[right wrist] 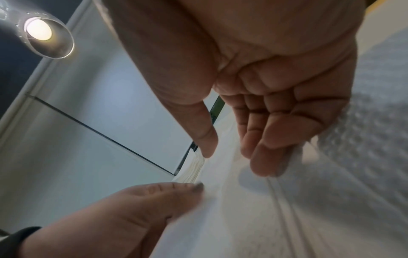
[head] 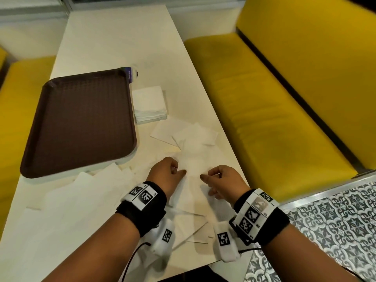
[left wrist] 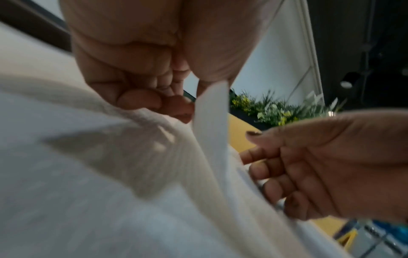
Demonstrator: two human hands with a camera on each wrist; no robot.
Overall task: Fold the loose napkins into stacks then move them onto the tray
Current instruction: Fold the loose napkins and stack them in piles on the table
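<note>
Pinching one napkin (head: 193, 169) on the table (head: 114, 47) with left hand (head: 165, 173), right hand (head: 222, 179) loosely curled beside it, you should align corners, then crease before stacking by the tray (head: 79, 123).

No words or numbers can be read; the wristbands (head: 142, 197) carry only square coded markers, and the small print beside them is too blurred.

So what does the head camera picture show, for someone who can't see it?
Two hands, left hand and right hand, work a loose napkin on a pale table. A folded stack sits beside a brown tray; yellow benches flank the table.
</note>
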